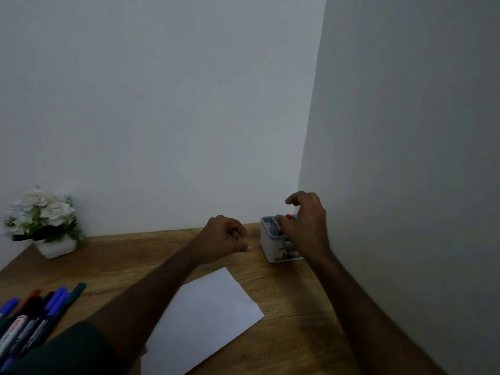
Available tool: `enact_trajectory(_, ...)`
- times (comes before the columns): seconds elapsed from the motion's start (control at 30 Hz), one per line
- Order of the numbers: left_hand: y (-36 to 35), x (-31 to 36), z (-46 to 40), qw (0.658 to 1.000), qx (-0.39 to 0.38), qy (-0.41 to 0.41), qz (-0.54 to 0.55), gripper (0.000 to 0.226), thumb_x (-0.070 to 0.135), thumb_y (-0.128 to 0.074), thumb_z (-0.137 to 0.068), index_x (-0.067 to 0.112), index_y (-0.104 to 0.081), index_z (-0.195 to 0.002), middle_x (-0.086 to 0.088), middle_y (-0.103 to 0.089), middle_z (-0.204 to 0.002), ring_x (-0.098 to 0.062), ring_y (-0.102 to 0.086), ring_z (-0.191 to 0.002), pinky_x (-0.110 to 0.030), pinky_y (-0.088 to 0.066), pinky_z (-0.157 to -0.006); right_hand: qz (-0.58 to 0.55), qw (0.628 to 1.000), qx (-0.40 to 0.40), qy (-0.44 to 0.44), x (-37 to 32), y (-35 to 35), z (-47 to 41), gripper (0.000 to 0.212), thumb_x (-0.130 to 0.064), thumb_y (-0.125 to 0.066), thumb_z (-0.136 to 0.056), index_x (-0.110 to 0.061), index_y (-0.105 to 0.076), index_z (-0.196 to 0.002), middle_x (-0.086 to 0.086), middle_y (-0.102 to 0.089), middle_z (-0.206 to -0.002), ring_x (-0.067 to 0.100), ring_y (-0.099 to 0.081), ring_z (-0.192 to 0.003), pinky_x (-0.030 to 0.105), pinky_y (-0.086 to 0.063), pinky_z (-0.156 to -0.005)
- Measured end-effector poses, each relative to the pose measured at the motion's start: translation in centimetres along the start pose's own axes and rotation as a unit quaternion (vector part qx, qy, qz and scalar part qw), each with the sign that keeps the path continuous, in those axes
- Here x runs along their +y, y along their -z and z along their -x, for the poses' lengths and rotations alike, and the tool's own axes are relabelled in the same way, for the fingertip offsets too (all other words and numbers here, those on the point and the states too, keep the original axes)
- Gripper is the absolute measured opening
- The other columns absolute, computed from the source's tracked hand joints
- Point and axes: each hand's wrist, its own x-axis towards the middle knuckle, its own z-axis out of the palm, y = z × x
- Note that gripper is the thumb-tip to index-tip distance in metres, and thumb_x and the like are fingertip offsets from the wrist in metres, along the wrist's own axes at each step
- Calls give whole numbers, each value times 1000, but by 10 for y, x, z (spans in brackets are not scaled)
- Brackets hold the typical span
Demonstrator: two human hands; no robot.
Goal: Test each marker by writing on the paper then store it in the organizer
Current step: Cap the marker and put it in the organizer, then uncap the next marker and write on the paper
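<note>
A red-capped marker (289, 217) stands in the white organizer (267, 244) at the corner of the wooden desk (284, 293), only its red tip showing behind the fingers of the right hand (307, 226). That hand hangs over the organizer with wrist raised and fingers curved downward, the thumb and forefinger arched apart above; whether the fingertips actually pinch the marker or merely hover at it cannot be told, since the hand hides the contact. The organizer, a small boxy holder with a pale rim and a lower front compartment holding small items too blurred to name, sits directly under and partly behind the right hand, and just to the right of the left hand (226, 236). The left hand is raised off the desk, fingers curled loosely inward with the thumb pointing toward the organizer, holding nothing. A white sheet of paper (205, 320) lies flat on the desk nearer the person, between the two forearms. Far out to the left of the left arm lies a cluster of markers (40, 312) with blue, green, black and red caps, and beyond it a white pot of white flowers (43, 217) stands against the wall.
</note>
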Motion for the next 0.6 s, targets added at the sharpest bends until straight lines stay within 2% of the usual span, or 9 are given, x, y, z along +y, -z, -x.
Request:
enact_trajectory(0.07, 11, 1, 14, 1000, 22, -5, 4, 35, 27, -90, -64, 13, -75, -92, 5, -73, -77, -4, -69, -71, -23, -57, -69, 6, 999, 25, 47, -17, -7, 7, 36, -15, -84, -73, -18, -62, -101, -4, -52, -106, 2, -49, -89, 8, -46, -72)
enact_trajectory(0.13, 25, -1, 32, 999, 41, 3, 15, 28, 23, -90, -65, 14, -75, -88, 5, -72, -73, -4, -68, -65, -21, -56, -65, -3, 997, 2, 74, -38, -22, 20, 31, -14, -83, -73, -17, -63, -95, -6, -53, -101, 1, -48, -83, 5, -40, -68)
enact_trajectory(0.23, 55, -18, 67, 997, 67, 22, 8, 18, 18, -87, -69, 15, -74, -81, 5, -70, -68, -4, -65, -58, -23, -55, -59, -31, 990, -66, 117, -69, -59, 49, 23, -8, -79, -70, -18, -63, -84, -6, -55, -89, 4, -48, -78, 16, -40, -66)
enact_trajectory(0.37, 101, -53, 130, 990, 98, 66, -73, 10, 19, -82, -75, 16, -73, -75, 8, -68, -67, -1, -62, -59, -15, -46, -57, -71, 968, -170, 171, -115, -112, 94, 18, -10, -75, -73, -17, -61, -84, -4, -57, -87, 9, -50, -80, 10, -33, -69)
enact_trajectory(0.47, 135, -78, 181, 979, 121, 119, -112, 10, 22, -79, -77, 23, -71, -72, 9, -68, -71, -3, -63, -68, -21, -49, -62, -97, 948, -241, 185, -145, -146, 121, 17, -13, -76, -75, -17, -63, -86, -8, -58, -86, 7, -50, -82, 16, -35, -70)
enact_trajectory(0.6, 172, -101, 241, 956, 172, 177, -157, 13, 18, -77, -77, 19, -70, -66, 10, -67, -68, -3, -64, -68, -29, -53, -65, -112, 921, -329, 176, -184, -183, 148, 18, -17, -75, -74, -22, -60, -81, -2, -61, -87, 16, -56, -83, 29, -44, -71)
